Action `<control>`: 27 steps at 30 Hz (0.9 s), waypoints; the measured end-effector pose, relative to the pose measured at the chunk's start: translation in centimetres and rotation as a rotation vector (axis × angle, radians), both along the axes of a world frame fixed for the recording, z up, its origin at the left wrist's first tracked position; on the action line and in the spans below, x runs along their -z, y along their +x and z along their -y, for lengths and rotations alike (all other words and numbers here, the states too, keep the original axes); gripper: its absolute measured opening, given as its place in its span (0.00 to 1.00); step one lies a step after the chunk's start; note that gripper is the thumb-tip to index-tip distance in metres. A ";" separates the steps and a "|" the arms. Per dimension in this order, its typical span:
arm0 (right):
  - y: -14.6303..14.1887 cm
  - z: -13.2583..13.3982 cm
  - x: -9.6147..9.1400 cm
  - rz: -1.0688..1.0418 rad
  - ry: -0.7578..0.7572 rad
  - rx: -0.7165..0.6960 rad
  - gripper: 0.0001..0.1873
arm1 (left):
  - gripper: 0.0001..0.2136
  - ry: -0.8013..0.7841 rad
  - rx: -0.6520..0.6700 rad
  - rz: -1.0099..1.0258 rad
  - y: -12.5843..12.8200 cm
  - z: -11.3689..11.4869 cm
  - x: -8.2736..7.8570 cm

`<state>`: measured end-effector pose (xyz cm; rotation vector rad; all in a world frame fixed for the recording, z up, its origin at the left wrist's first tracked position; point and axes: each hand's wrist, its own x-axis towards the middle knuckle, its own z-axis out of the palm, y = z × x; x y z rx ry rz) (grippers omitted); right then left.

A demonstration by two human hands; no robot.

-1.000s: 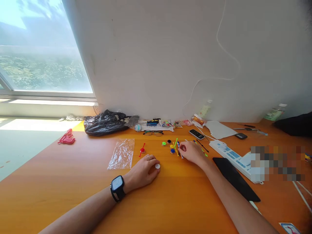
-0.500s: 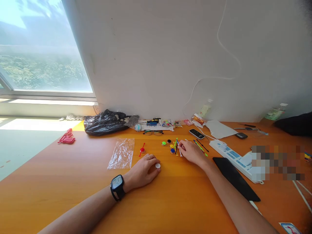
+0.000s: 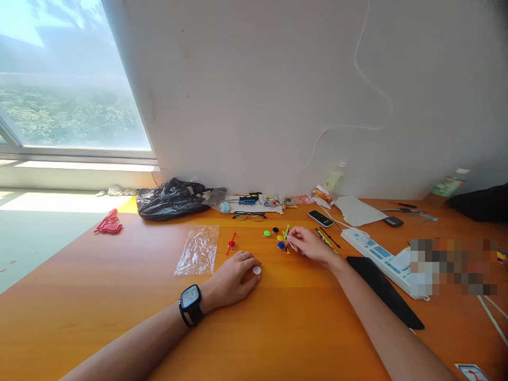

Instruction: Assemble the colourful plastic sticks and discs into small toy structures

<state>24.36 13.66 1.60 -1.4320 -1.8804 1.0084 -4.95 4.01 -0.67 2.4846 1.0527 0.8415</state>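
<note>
On the tabletop, my left hand is closed with thumb and fingers around a small white disc. My right hand pinches a thin white plastic arrow, tilted over the table. Just left of it are a blue disc, a yellow disc, a black disc and a green disc. Yellow and green arrows lie partly behind my right fingers. A red disc with a red arrow across it sits beyond my left hand. More arrows lie right of my right hand.
A clear plastic bag lies left of the red disc. Along the wall are a black plastic bag, glasses and a remote. A power strip and a flat black object lie right. A red toy gun lies far left.
My right hand has drawn the white arrow up from among the other arrows, turning slightly toward me. My left hand and the white disc have stayed in place.
</note>
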 end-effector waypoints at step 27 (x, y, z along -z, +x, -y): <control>-3.7 2.4 -1.8 -0.674 -0.075 0.042 0.23 | 0.14 0.027 -0.235 0.153 -0.3 -0.1 0.5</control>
